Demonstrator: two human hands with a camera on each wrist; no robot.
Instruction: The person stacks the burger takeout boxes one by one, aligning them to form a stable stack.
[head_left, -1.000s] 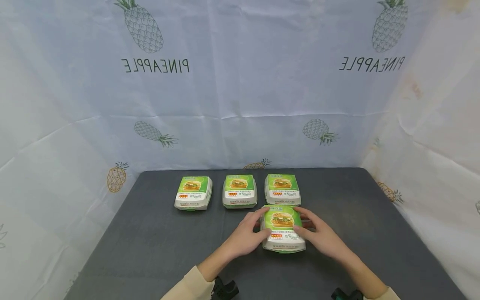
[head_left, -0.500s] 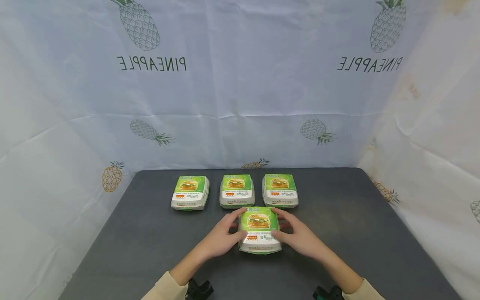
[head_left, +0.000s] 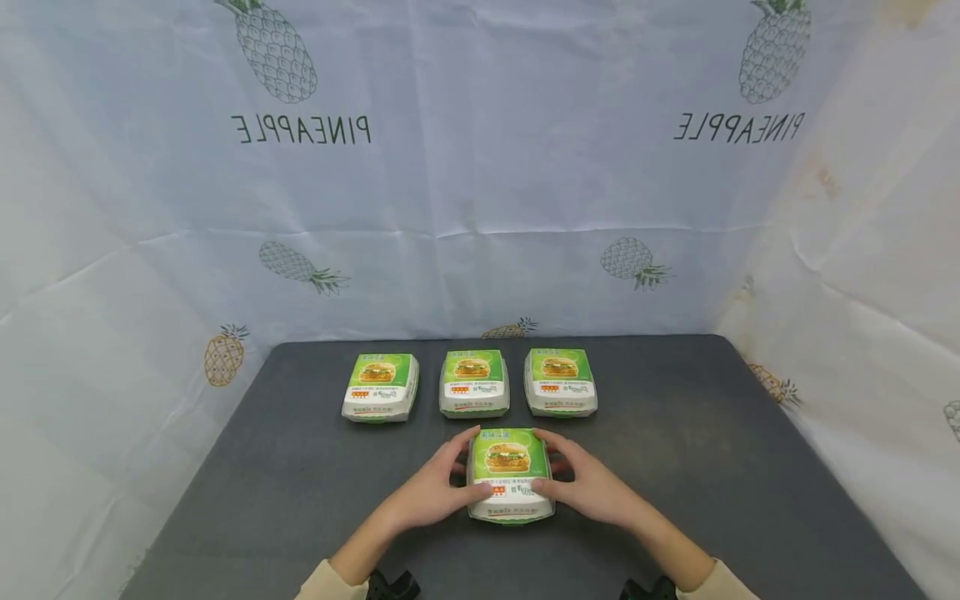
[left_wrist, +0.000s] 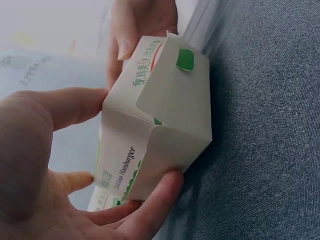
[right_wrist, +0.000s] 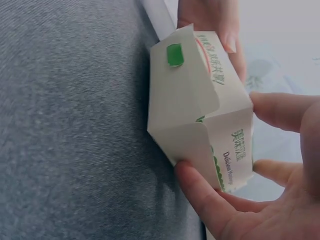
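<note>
A green-and-white hamburger box, closed and picturing a burger on its lid, sits at the near middle of the table in the head view. My left hand grips its left side, thumb on the front lid edge and index finger at the far corner. Mirroring this, my right hand grips the right side. In the left wrist view the hamburger box shows its front flap with a green tab, and fingertips press low on its side. The right wrist view shows the box with its lower edge at the cloth; contact there is unclear.
Three matching boxes stand in a row along the back: left, middle and right. Dark grey cloth covers the table. A white pineapple-print curtain encloses the back and sides.
Both hands have moved the hamburger box left, away from in front of the right rear box, then slightly nearer to me. The three rear boxes keep their places.
</note>
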